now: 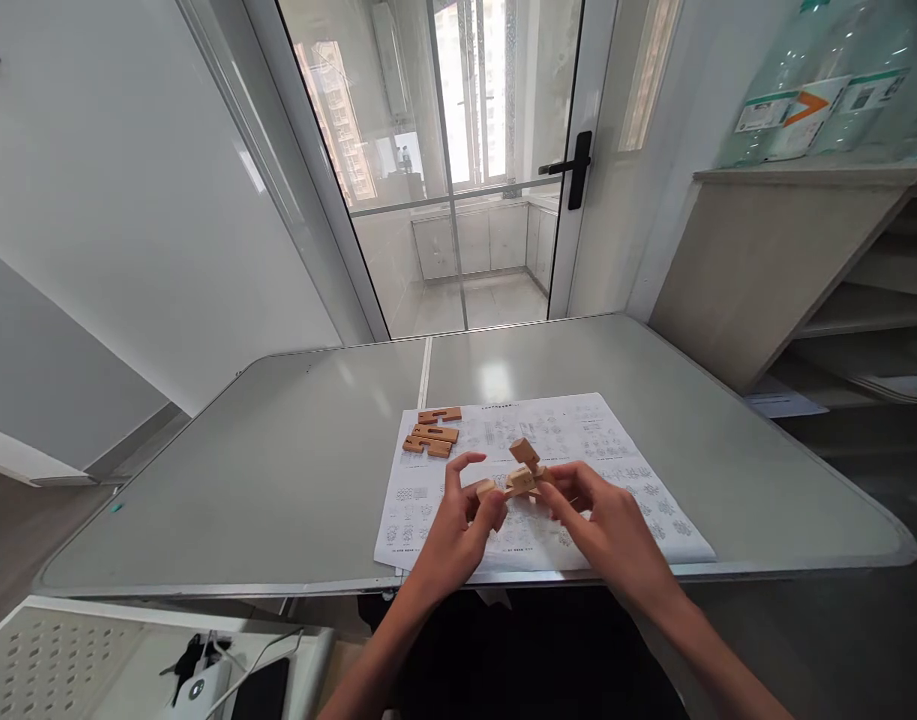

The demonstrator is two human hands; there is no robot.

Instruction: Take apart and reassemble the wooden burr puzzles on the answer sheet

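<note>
Between my two hands is a partly joined wooden puzzle (521, 480) of light notched pieces, held above a printed sheet (608, 425). My left hand (465, 515) pinches its left end with thumb and fingers, the index finger raised and bent. On the right end, my right hand (589, 500) grips with thumb and fingertips. A darker block end (524, 453) sticks up at a tilt from the middle of the puzzle. Several loose brown notched wooden pieces (435, 433) lie on the sheet's upper left part, beyond my left hand. The sheet carries small line drawings of assembly figures.
The sheet lies on a grey-green table (300, 480) with a metal edge. Below left, a white perforated surface (68, 660) holds keys (192, 655), a white charger with cable (203, 690) and a dark phone (261, 690). Large bottles (818, 100) stand on a shelf unit (795, 250) at right.
</note>
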